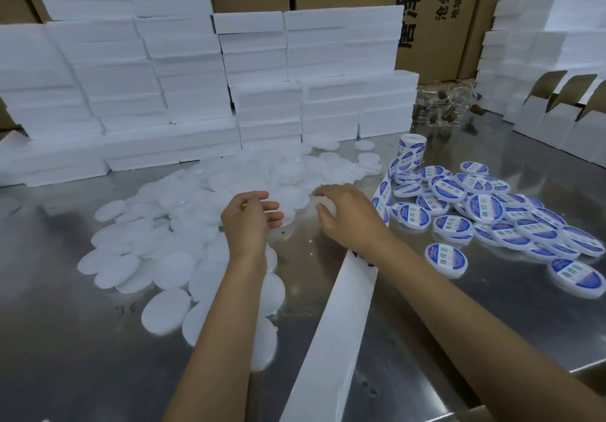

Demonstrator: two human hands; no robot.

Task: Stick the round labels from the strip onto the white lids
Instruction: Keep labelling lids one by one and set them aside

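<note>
Two bare hands meet over a heap of plain round white plastic lids (183, 224) on a steel table (82, 339): the left hand (251, 221) pinches one lid, the right hand (349, 215), fingers curled, grips another. The white backing strip (341, 323) of blue round labels (387, 188) runs under the right wrist; labelled lids (485, 211) lie right.

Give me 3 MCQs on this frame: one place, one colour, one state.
1. The labelled lids lie where relative to the label strip?
A. To its right
B. To its left
C. On the foam boxes

2. What colour is the printing on the round labels?
A. Red
B. Blue
C. Green

3. What does the strip under the right hand look like at its near end?
A. Full of labels
B. Bare white backing
C. Rolled up

Answers: 1 A, labelled lids pile at right, plain white lids at left; 2 B, blue shows on every label; 3 B, no labels remain there.
</note>
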